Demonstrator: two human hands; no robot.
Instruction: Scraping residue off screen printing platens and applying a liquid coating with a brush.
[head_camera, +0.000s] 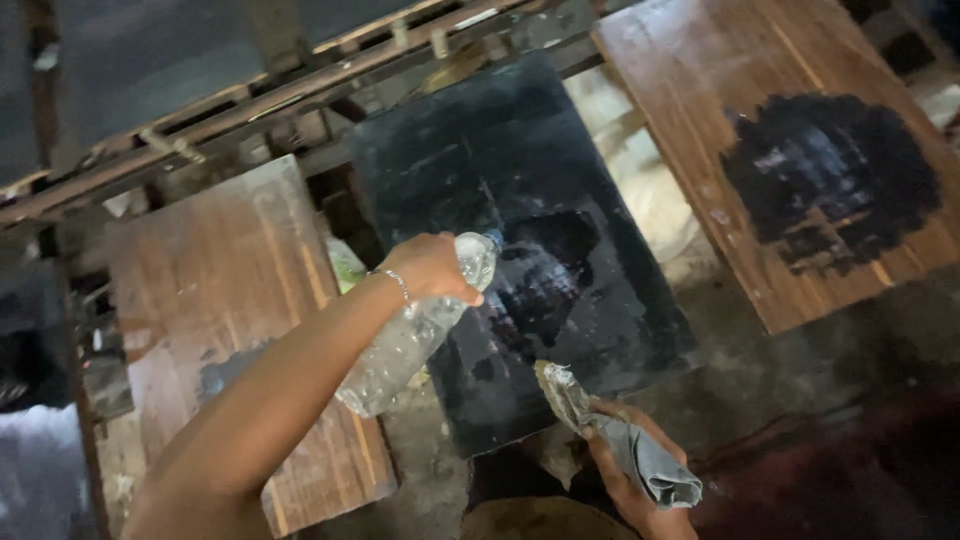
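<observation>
The left hand (432, 268) clenched a clear plastic bottle (415, 328) tipped toward the black-painted wooden board (520, 170) at 12 o'clock, while the right hand (630, 480) gripped a grey rag (640, 455).

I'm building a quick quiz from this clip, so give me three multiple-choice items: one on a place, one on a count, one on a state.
1. Where does the black-coated board lie?
A. between two brown boards
B. on top of a brown board
C. leaning upright on a wall

2. How many boards show black on part or all of them?
A. none
B. two
C. five

3. How is the clear plastic bottle held?
A. standing upright
C. lying on the floor
B. tipped, neck toward the black-coated board

Answers:
1 A, the left brown board and right brown board flank it.
2 B, the right one bears a black patch.
3 B, the left hand tilts it; the right hand holds a grey rag.
</observation>
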